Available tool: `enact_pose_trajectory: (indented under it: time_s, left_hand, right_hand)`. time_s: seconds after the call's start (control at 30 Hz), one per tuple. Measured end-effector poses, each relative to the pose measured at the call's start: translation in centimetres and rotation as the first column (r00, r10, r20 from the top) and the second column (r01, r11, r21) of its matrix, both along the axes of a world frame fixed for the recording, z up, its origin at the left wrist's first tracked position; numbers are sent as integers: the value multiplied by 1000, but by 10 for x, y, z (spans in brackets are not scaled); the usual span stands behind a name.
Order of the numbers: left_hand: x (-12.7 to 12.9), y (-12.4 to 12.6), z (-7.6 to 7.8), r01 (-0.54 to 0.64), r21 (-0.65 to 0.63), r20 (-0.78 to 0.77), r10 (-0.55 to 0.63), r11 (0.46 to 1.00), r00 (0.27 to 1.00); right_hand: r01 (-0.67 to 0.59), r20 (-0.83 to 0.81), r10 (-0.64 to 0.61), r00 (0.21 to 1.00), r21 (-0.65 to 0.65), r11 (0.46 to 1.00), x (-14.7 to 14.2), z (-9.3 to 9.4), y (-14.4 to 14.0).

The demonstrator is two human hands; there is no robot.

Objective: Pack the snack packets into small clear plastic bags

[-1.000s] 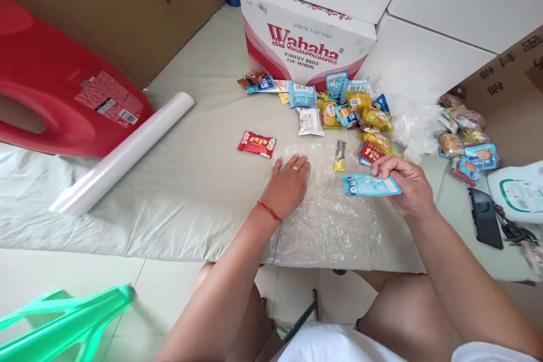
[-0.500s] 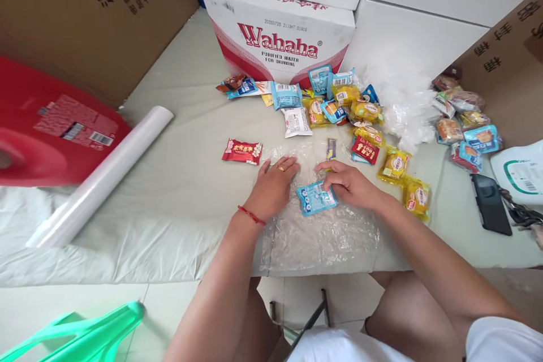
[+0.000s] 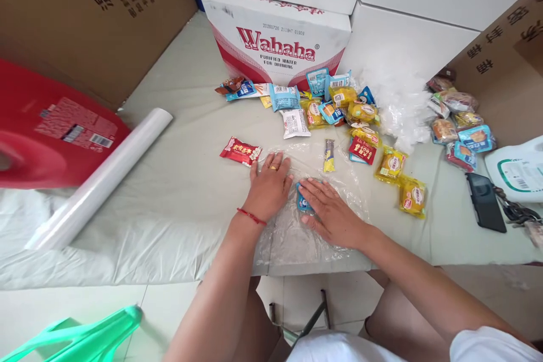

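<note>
A clear plastic sheet point(image 3: 288, 243) lies wrinkled on the cloth-covered table in front of me. My left hand point(image 3: 270, 184) rests flat on its left part, fingers stretched out. Flat over a small blue snack packet point(image 3: 302, 199) lies my right hand point(image 3: 331, 212), fingers spread, so most of that packet is hidden. A thin yellow and grey snack stick point(image 3: 329, 155) sits just beyond my right fingertips. Left of the sheet, close to my left fingertips, is a red snack packet point(image 3: 241, 151).
Several packaged snacks point(image 3: 314, 113) are heaped before the Wahaha carton point(image 3: 278, 39), beside crumpled clear plastic bags point(image 3: 401, 107). To the left lie a white plastic roll point(image 3: 106, 175) and a red jug point(image 3: 55, 130). A phone point(image 3: 485, 202) and white bottle point(image 3: 520, 169) are at right.
My right hand has gone from curled fingers at the blue packet's right edge to lying flat over it. The sheet's right side has shifted. My left hand remains on the sheet.
</note>
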State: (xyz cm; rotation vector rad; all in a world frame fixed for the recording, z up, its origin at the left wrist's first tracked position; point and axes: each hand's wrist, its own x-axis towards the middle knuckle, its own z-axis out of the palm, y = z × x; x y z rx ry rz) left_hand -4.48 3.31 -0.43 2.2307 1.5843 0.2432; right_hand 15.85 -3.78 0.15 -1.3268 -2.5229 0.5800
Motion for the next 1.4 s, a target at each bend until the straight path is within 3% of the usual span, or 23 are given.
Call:
enact_pose_trajectory:
  time_s: [0.13, 0.27, 0.37, 0.47, 0.53, 0.63, 0.73, 0.8, 0.9, 1.07, 1.23, 1.33, 1.4]
  left_hand:
    - [-2, 1, 5, -28, 46, 26, 26, 999, 999]
    - [0, 6, 8, -64, 108, 48, 59, 992, 997]
    - [3, 7, 12, -181, 224, 146, 151, 958, 978]
    - [5, 4, 18, -302, 349, 294, 203, 887, 934]
    - [5, 2, 21, -258, 341, 320, 147, 904, 936]
    - [2, 2, 20, -119, 173, 188, 86, 978, 978]
    - [-8, 6, 17, -184, 67, 93, 178, 981, 980]
    - [-16, 10, 16, -275, 75, 185, 258, 958, 948]
    - [-25, 11, 18, -407, 62, 397, 352, 911, 848]
    - [-21, 5, 22, -481, 5, 575, 390, 877, 719]
    - [-13, -3, 29, -515, -5, 675, 383, 857, 631]
    - [-7, -10, 37, -424, 37, 746, 257, 905, 614]
    - [0, -16, 40, -200, 69, 763, 78, 977, 642]
  right_hand:
    - [228, -140, -228, 964, -13, 973, 14, 34, 46]
    - [451, 57, -449, 892, -45, 891, 5, 53, 115]
    - [510, 192, -511, 838, 55, 858, -27, 49, 157]
    - [497, 293, -501, 814, 96, 863, -63, 36, 185]
    - [490, 356, -491, 795, 100, 866, -78, 28, 198]
    - [490, 340, -493, 801, 100, 866, -76, 27, 208]
    - [396, 181, -404, 897, 80, 915, -49, 40, 196]
    - [273, 32, -275, 961, 69, 960, -23, 51, 173]
    - [97, -93, -100, 991, -26, 995, 15, 60, 123]
    - [-35, -43, 28, 999, -163, 986, 44, 49, 55]
    - [-52, -6, 51, 999, -154, 987, 38, 40, 41]
    - [-49, 40, 55, 998, -129, 990, 30, 33, 44]
    - [-45, 67, 53, 996, -114, 992, 29, 28, 45]
